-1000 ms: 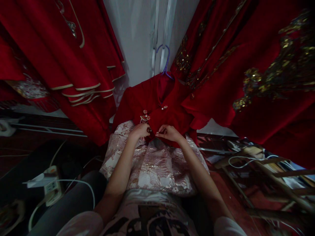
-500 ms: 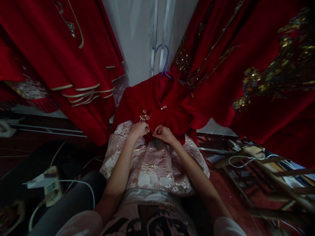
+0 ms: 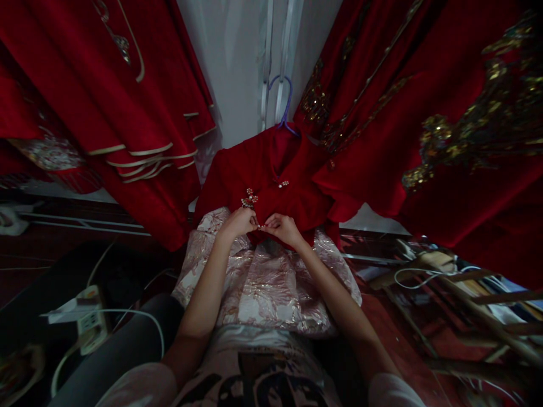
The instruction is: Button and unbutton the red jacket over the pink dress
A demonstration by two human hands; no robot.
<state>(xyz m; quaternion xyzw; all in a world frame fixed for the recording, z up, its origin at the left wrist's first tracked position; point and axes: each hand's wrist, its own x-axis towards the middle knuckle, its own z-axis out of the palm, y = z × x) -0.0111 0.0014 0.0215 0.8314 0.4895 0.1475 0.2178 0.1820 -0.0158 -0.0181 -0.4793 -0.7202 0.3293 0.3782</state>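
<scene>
A red jacket (image 3: 231,169) hangs on a purple hanger (image 3: 286,107), its lower part over a pale, shiny brocade skirt (image 3: 271,288). At the jacket's front edge, my left hand (image 3: 241,222) pinches one side of a small beaded clasp (image 3: 261,227). My right hand (image 3: 283,229) pinches the other side, the fingertips of both hands nearly meeting. Just above my left hand sits a jewelled brooch-like ornament (image 3: 249,198) with a fringe. Higher on the front is another beaded clasp (image 3: 283,184). The fingers partly cover the clasp between them.
Red garments with pale trim (image 3: 148,113) hang at the left, and a red garment with gold sequins (image 3: 432,141) at the right. A power strip (image 3: 90,322) with white cables lies at lower left. A wooden rack (image 3: 470,316) holding papers stands at lower right.
My right hand has moved slightly left and up, bringing its fingertips to my left hand's. The gap between the two clasp sides has closed.
</scene>
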